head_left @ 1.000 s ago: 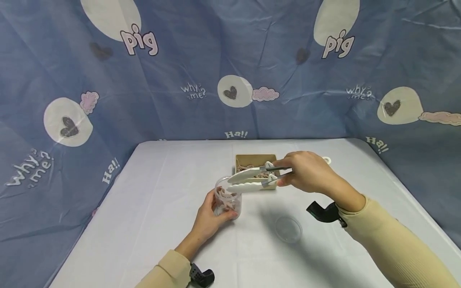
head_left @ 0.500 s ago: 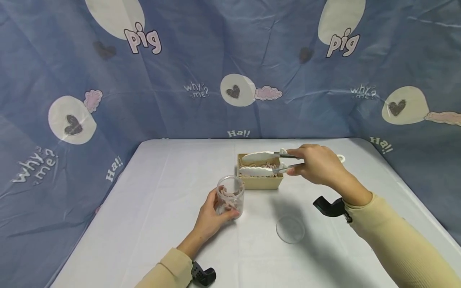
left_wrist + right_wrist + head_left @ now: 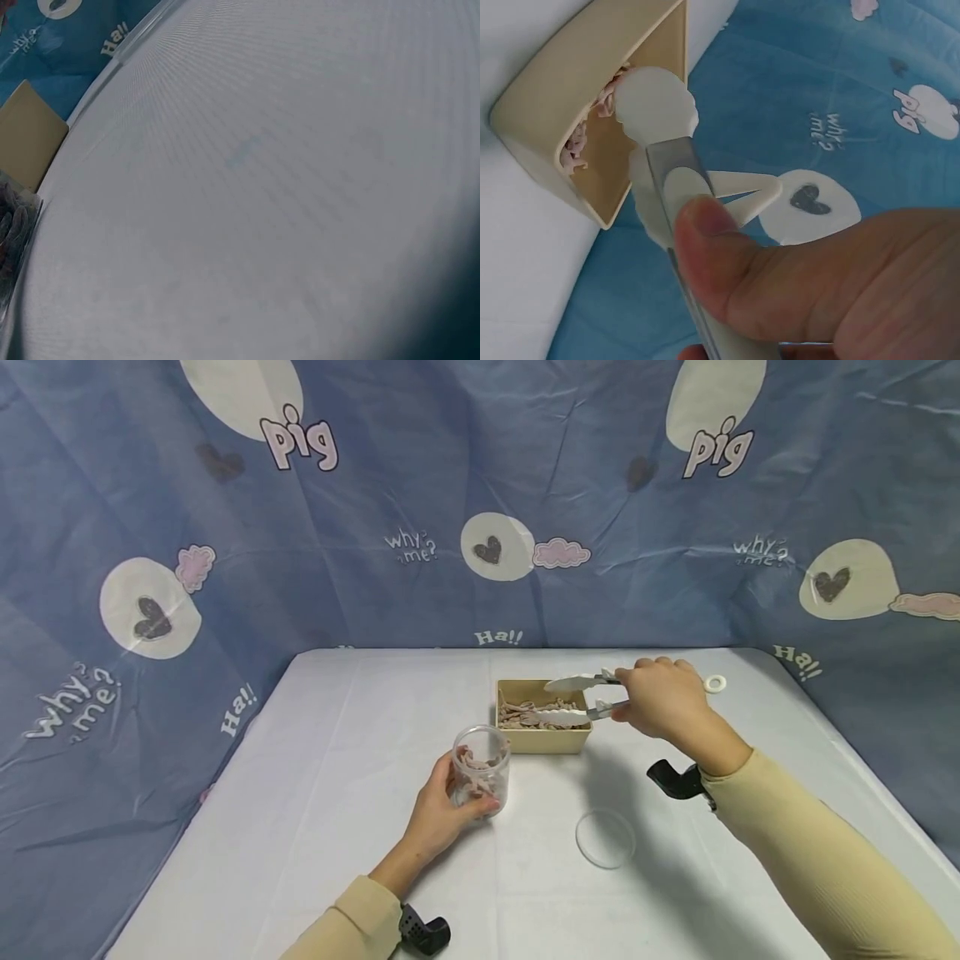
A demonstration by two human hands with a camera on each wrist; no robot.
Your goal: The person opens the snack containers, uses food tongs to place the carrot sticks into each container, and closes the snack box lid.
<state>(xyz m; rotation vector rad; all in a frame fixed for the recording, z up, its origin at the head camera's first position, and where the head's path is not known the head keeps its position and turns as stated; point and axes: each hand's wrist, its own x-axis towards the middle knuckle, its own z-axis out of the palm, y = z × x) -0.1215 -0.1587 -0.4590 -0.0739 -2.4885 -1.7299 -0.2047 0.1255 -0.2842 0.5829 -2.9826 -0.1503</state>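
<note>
My left hand (image 3: 437, 810) grips a clear round jar (image 3: 491, 777) from its left side; the jar stands upright without a lid, with some pinkish-brown strips inside. My right hand (image 3: 663, 700) holds a pair of tongs (image 3: 573, 683) with white heads and metal arms. The tongs' heads are spread apart over a beige rectangular box (image 3: 543, 743), the nearer one low among the strips. Pinkish-brown strips (image 3: 517, 714) lie in the box. In the right wrist view the thumb presses on one metal arm of the tongs (image 3: 676, 161), beside the open box (image 3: 551, 82).
A clear round lid (image 3: 606, 839) lies flat on the white-covered table (image 3: 337, 777), right of the jar. The white ring (image 3: 715, 684) shows behind the right hand. A blue printed cloth (image 3: 420, 602) hangs behind the table.
My right hand has carried the tongs from above the jar back to the box, and the near head has lowered into the strips. My left hand still holds the jar in place.
</note>
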